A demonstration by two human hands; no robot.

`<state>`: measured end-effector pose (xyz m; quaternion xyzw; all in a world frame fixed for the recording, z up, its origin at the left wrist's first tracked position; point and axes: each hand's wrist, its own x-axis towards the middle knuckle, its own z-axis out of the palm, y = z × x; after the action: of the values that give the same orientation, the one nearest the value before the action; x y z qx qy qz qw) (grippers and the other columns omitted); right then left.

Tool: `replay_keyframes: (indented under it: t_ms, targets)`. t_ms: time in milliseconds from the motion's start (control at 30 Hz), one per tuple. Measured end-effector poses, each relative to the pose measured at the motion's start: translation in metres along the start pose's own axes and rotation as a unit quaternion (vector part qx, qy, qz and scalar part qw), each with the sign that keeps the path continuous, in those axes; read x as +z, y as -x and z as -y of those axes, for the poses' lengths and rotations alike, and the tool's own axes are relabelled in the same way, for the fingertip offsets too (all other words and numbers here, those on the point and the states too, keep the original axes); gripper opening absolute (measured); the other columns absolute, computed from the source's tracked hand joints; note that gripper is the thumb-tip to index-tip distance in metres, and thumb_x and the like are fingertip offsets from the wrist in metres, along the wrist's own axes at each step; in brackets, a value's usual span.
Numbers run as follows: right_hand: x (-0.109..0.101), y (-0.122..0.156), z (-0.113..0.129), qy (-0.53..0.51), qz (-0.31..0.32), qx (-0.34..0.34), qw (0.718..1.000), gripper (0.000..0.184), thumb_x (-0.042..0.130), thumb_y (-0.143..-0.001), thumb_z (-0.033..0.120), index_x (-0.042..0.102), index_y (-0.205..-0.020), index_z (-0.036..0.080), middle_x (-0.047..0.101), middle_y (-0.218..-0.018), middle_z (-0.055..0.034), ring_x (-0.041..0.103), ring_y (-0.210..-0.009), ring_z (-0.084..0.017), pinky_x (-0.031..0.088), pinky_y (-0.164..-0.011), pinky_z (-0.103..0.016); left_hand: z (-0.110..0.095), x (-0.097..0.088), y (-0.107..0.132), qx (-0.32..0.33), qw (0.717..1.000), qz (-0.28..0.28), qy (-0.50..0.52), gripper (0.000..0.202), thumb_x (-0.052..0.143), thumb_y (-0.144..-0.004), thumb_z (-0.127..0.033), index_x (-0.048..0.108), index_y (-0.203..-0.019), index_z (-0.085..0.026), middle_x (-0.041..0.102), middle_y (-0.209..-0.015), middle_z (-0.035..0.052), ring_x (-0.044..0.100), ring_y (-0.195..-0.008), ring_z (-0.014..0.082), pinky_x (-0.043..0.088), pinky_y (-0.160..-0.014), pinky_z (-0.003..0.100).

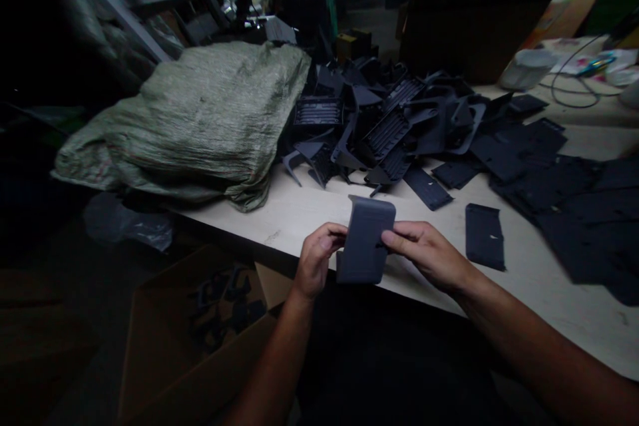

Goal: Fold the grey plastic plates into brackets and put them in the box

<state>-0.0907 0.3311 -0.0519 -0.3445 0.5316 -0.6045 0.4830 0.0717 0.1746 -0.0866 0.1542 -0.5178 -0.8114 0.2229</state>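
At the near edge of the desk (279, 225), a grey plastic part (367, 239) is held between the two hands, which stand apart, both closed on it. The left hand (317, 256) has its left edge, fingertips partly hidden; the right hand (424, 249) grips the right edge, thumb on the face. Below and left, an open carton (160, 373) contains dark pieces. Right of the right hand lies a flat panel (484, 236). Farther back, a green woven sack (210, 120) sits beside a heap of dark parts (389, 123).
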Motion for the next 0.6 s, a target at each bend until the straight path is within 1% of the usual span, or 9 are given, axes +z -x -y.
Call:
replay_keyframes:
  t_ms: [67, 100, 167, 200, 233, 300, 433, 500, 600]
  targets:
    - [0.004, 0.003, 0.001, 0.128, 0.033, -0.044, 0.990, 0.029, 0.067, -0.102, 0.044, 0.080, -0.106, 0.018, 0.076, -0.103, -0.0062, 0.069, -0.096, -0.022, 0.052, -0.094, -0.034, -0.003, 0.005, -0.009, -0.047, 0.996, -0.040, 0.069, 0.053, 0.062, -0.090, -0.066, 0.074, -0.102, -0.015, 0.075, -0.093, 0.0106, 0.069, -0.090, 0.0265, 0.052, -0.087, 0.036]
    - [0.007, 0.004, 0.000, 0.172, 0.044, -0.062, 0.982, 0.027, 0.066, -0.103, 0.042, 0.080, -0.108, 0.019, 0.076, -0.104, -0.0056, 0.069, -0.096, -0.022, 0.052, -0.093, -0.034, -0.005, 0.009, -0.014, -0.081, 0.990, -0.040, 0.106, 0.055, 0.060, -0.090, -0.066, 0.074, -0.102, -0.014, 0.076, -0.094, 0.0121, 0.071, -0.091, 0.0279, 0.053, -0.087, 0.037]
    - [0.014, 0.005, -0.004, 0.194, 0.057, -0.079, 0.976, 0.027, 0.064, -0.104, 0.041, 0.078, -0.112, 0.020, 0.075, -0.105, -0.0048, 0.067, -0.097, -0.022, 0.051, -0.092, -0.033, -0.008, 0.020, -0.022, -0.136, 0.976, -0.028, 0.169, 0.051, 0.062, -0.089, -0.061, 0.071, -0.103, -0.013, 0.078, -0.094, 0.0144, 0.073, -0.091, 0.0290, 0.055, -0.088, 0.039]
    - [0.018, 0.005, -0.007, 0.181, 0.054, -0.079, 0.979, 0.028, 0.064, -0.104, 0.042, 0.077, -0.113, 0.019, 0.074, -0.106, -0.0048, 0.067, -0.098, -0.022, 0.051, -0.092, -0.032, -0.009, 0.027, -0.025, -0.147, 0.971, -0.028, 0.185, 0.044, 0.064, -0.088, -0.055, 0.070, -0.102, -0.013, 0.079, -0.093, 0.0148, 0.074, -0.089, 0.0288, 0.056, -0.087, 0.040]
    - [0.022, 0.006, -0.010, 0.163, 0.045, -0.079, 0.982, 0.029, 0.064, -0.104, 0.043, 0.076, -0.113, 0.019, 0.074, -0.106, -0.0050, 0.066, -0.099, -0.022, 0.050, -0.091, -0.032, -0.010, 0.033, -0.026, -0.144, 0.971, -0.036, 0.189, 0.036, 0.064, -0.087, -0.048, 0.069, -0.100, -0.014, 0.079, -0.091, 0.0147, 0.075, -0.087, 0.0283, 0.057, -0.086, 0.040]
    - [0.029, 0.008, -0.017, 0.137, 0.006, -0.088, 0.987, 0.031, 0.065, -0.103, 0.045, 0.075, -0.109, 0.017, 0.073, -0.104, -0.0057, 0.065, -0.097, -0.023, 0.050, -0.089, -0.031, -0.009, 0.045, -0.025, -0.104, 0.978, -0.059, 0.170, 0.024, 0.062, -0.089, -0.041, 0.065, -0.093, -0.017, 0.079, -0.083, 0.0131, 0.075, -0.083, 0.0279, 0.057, -0.085, 0.041]
    - [0.041, 0.014, -0.024, 0.134, -0.069, -0.137, 0.979, 0.031, 0.067, -0.101, 0.047, 0.072, -0.103, 0.016, 0.071, -0.100, -0.0060, 0.063, -0.092, -0.023, 0.049, -0.087, -0.032, -0.009, 0.056, -0.016, -0.021, 0.990, -0.065, 0.124, 0.023, 0.056, -0.096, -0.040, 0.062, -0.090, -0.019, 0.076, -0.072, 0.0097, 0.076, -0.085, 0.0285, 0.057, -0.088, 0.043]
    - [0.045, 0.014, -0.024, 0.142, -0.084, -0.150, 0.975, 0.031, 0.069, -0.100, 0.047, 0.072, -0.102, 0.016, 0.071, -0.098, -0.0058, 0.064, -0.092, -0.023, 0.049, -0.088, -0.033, -0.010, 0.057, -0.014, -0.015, 0.990, -0.065, 0.122, 0.023, 0.055, -0.096, -0.040, 0.062, -0.091, -0.019, 0.076, -0.072, 0.0096, 0.076, -0.086, 0.0284, 0.058, -0.087, 0.043]
    - [0.045, 0.010, -0.021, 0.148, -0.080, -0.145, 0.975, 0.030, 0.070, -0.099, 0.046, 0.073, -0.104, 0.017, 0.072, -0.099, -0.0055, 0.065, -0.093, -0.023, 0.050, -0.088, -0.032, -0.016, 0.056, -0.014, -0.030, 0.986, -0.085, 0.141, 0.021, 0.053, -0.094, -0.038, 0.061, -0.089, -0.019, 0.076, -0.071, 0.0104, 0.075, -0.084, 0.0283, 0.058, -0.085, 0.043]
